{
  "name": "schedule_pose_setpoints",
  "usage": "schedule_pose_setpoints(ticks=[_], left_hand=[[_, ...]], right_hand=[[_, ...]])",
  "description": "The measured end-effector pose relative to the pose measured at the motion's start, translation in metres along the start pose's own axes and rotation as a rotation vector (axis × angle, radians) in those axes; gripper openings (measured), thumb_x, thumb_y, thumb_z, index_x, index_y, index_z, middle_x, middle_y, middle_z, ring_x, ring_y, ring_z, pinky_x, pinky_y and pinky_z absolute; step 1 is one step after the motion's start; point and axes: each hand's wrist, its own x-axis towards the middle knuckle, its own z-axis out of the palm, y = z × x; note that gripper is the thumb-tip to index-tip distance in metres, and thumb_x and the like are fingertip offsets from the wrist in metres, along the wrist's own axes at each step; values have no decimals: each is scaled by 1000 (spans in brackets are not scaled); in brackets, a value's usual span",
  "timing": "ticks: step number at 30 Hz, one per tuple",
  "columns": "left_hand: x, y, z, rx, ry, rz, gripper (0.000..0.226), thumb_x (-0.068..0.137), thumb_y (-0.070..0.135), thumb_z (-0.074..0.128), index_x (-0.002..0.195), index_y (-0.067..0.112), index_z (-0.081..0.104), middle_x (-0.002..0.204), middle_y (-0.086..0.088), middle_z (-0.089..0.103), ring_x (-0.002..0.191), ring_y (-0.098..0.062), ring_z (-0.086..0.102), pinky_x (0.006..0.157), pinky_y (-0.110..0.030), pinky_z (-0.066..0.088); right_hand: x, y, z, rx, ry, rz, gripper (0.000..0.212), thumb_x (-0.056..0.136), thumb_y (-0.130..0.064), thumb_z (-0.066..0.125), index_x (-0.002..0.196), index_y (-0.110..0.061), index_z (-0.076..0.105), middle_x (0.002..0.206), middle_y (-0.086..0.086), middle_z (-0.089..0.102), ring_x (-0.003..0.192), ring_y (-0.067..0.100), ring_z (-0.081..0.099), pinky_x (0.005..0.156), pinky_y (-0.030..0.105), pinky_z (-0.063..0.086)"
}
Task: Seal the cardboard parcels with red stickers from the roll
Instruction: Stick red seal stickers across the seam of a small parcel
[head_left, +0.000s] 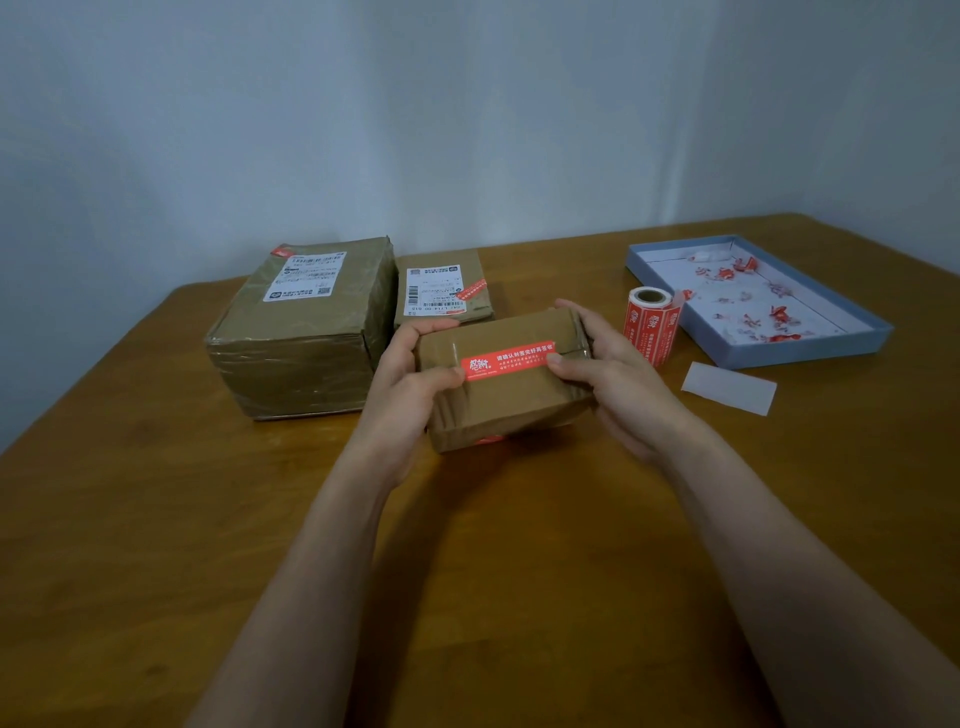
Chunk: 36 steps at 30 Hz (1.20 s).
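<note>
Above the wooden table (156, 493), the left hand (410, 395) and right hand (618, 384) grip a small parcel (509, 400) by its ends, thumbs pressing the red sticker (506, 359). The sticker roll (652, 325) stands just right of it.

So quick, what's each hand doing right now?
Left hand: fingers curled round the small parcel, thumb on the red sticker.
Right hand: grips the parcel's other end, thumb on the sticker.
</note>
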Motion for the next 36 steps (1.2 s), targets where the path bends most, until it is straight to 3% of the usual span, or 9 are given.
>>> schedule_pose_setpoints(ticks=[2,5,9,13,16,19,28,32,36], left_hand=[[0,0,2,-14,34,14,37,90,-5,51,116,20,58,128,-3,58,111,-21,61,70,-33,58],[-2,-5,12,21,127,65,27,90,11,65,114,18,57,116,2,61,103,-16,64,69,-36,60],[0,-13,19,152,191,185,37,80,14,78,108,22,56,111,3,64,93,-3,65,70,-21,57],[5,-17,15,181,186,174,35,77,22,79,102,32,57,120,0,63,108,-17,63,84,-43,58],[6,-17,14,210,185,178,31,83,19,75,106,30,55,125,0,59,111,-18,61,84,-47,58],[9,-17,13,229,178,189,29,87,16,70,109,28,54,125,0,58,111,-18,60,85,-48,57],[6,-12,3,123,70,121,24,95,13,60,108,34,57,134,-2,52,118,-20,58,75,-34,60],[4,-9,1,35,29,67,26,96,10,56,115,28,57,135,-4,52,113,-19,60,68,-27,58],[2,-7,1,50,0,54,30,97,6,54,118,28,56,136,-4,52,114,-18,61,70,-29,58]], right_hand=[[-1,-1,2,12,11,9,60,95,-13,55,149,-27,30,135,-6,50,117,11,54,90,24,50],[-6,-2,14,-190,98,-55,70,87,-36,67,146,-29,30,114,-26,47,103,-6,51,84,12,46],[-7,5,26,-278,290,-161,79,69,-40,83,134,-27,39,107,-21,48,97,-5,54,71,9,50],[-5,5,28,-292,332,-160,64,76,-37,79,129,-26,43,103,-21,50,95,-1,55,74,16,52],[-3,6,27,-287,310,-162,53,84,-34,72,128,-26,44,106,-18,52,99,3,56,86,33,55],[-2,5,24,-298,259,-156,46,91,-33,64,131,-27,42,108,-18,52,102,8,57,86,38,56],[-2,3,17,-187,205,-115,40,99,-24,50,138,-27,42,104,-25,49,98,-1,55,75,14,54],[-1,2,12,-146,159,-75,44,99,-25,51,141,-30,41,124,-13,52,119,12,52,96,38,52],[-1,1,9,-162,114,-65,53,97,-25,54,146,-29,35,137,-8,46,125,14,48,100,40,49]])
